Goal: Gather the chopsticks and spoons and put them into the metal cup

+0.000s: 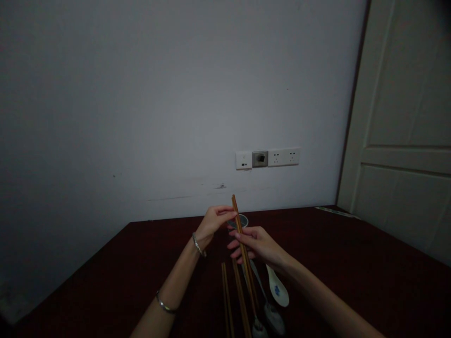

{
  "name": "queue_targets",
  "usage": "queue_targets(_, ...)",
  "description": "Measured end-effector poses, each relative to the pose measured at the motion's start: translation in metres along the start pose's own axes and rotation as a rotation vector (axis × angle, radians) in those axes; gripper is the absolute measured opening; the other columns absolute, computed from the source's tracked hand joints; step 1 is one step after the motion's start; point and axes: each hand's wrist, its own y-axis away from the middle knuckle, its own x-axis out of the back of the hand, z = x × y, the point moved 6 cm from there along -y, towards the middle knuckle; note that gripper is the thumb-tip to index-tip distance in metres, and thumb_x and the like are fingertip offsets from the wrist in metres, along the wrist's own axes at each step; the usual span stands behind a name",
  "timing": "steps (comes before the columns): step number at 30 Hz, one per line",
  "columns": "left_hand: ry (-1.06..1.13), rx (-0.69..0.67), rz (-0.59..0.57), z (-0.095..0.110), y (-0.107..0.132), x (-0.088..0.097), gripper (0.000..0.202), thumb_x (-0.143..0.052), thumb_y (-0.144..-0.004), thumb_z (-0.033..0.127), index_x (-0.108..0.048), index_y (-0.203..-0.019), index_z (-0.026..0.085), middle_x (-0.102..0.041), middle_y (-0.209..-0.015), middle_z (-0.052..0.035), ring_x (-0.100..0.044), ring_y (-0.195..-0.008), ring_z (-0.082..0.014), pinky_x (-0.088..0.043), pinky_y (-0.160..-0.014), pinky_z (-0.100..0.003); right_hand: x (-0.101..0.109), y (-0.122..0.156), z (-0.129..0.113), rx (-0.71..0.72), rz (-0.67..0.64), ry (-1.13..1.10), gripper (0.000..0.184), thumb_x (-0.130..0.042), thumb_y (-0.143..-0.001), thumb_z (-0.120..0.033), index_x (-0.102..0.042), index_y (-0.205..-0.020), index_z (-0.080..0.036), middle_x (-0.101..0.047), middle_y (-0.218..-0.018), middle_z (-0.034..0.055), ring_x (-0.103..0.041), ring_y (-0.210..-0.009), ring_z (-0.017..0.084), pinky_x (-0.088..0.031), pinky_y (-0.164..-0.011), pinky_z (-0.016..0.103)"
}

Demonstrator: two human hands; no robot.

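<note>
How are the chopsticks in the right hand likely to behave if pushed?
The chopsticks look straight and wooden, so they're probably stiff. Their thin build suggests they're fairly light. Bunched together in the right hand, they may slide against one another.

The table [352, 253] bears chopsticks [242, 303], metal spoons [274, 319], a white spoon [278, 288], a container [244, 220].

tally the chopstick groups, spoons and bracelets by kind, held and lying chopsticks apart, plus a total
Held group of slim brown wooden chopsticks: 1
Lying groups of slim brown wooden chopsticks: 2
Silvery metal spoons: 2
White spoon with a blue mark: 1
Silvery ring-shaped bracelets: 2
Total: 8
</note>
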Motion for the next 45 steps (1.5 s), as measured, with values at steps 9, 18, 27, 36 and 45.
queue_targets(9,0.132,0.063,0.013,0.0,0.005,0.001,0.027,-0.074,-0.058,0.024,-0.063,-0.078,0.009,-0.067,-0.076,-0.0081,-0.062,-0.068,-0.0143,-0.049,-0.065,-0.026,0.003,-0.001,0.005,-0.053,-0.001,-0.003,0.038,-0.063,-0.071,-0.039,-0.057,-0.095,-0.01,-0.066,-0.084,0.0112,-0.066,-0.07,0.018,-0.054,-0.065,0.033)
queue_targets(18,0.077,0.086,0.041,0.003,0.01,-0.004,0.03,-0.074,-0.057,0.023,-0.061,-0.078,0.008,-0.068,-0.078,-0.0108,-0.063,-0.067,-0.0148,-0.05,-0.061,-0.023,0.009,-0.002,0.01,-0.078,0.037,0.065,0.038,-0.067,-0.065,-0.041,-0.063,-0.085,-0.008,-0.068,-0.083,0.0119,-0.065,-0.075,0.019,-0.053,-0.066,0.032)
queue_targets(27,0.063,0.067,0.043,0.006,0.012,-0.006,0.03,-0.074,-0.057,0.024,-0.062,-0.079,0.007,-0.068,-0.076,-0.0098,-0.063,-0.068,-0.0146,-0.05,-0.062,-0.023,0.008,-0.001,0.01,-0.097,0.01,0.201,0.039,-0.064,-0.066,-0.046,-0.065,-0.081,-0.01,-0.069,-0.084,0.0128,-0.066,-0.073,0.018,-0.047,-0.05,0.02)
queue_targets(36,0.038,0.047,0.037,0.005,0.012,-0.006,0.027,-0.074,-0.056,0.023,-0.061,-0.075,0.009,-0.068,-0.071,-0.0078,-0.063,-0.065,-0.0144,-0.05,-0.061,-0.024,0.007,0.002,0.008,-0.087,-0.047,0.222,0.039,-0.062,-0.068,-0.045,-0.065,-0.083,-0.01,-0.069,-0.082,0.0122,-0.065,-0.073,0.017,-0.048,-0.053,0.021)
queue_targets(45,0.019,0.037,0.043,0.009,0.014,-0.008,0.023,-0.073,-0.057,0.019,-0.062,-0.075,0.008,-0.067,-0.071,-0.0085,-0.062,-0.065,-0.0142,-0.049,-0.059,-0.022,0.006,0.0,0.01,-0.092,-0.057,0.247,0.039,-0.064,-0.066,-0.046,-0.066,-0.08,-0.009,-0.068,-0.081,0.0114,-0.065,-0.073,0.017,-0.05,-0.057,0.023)
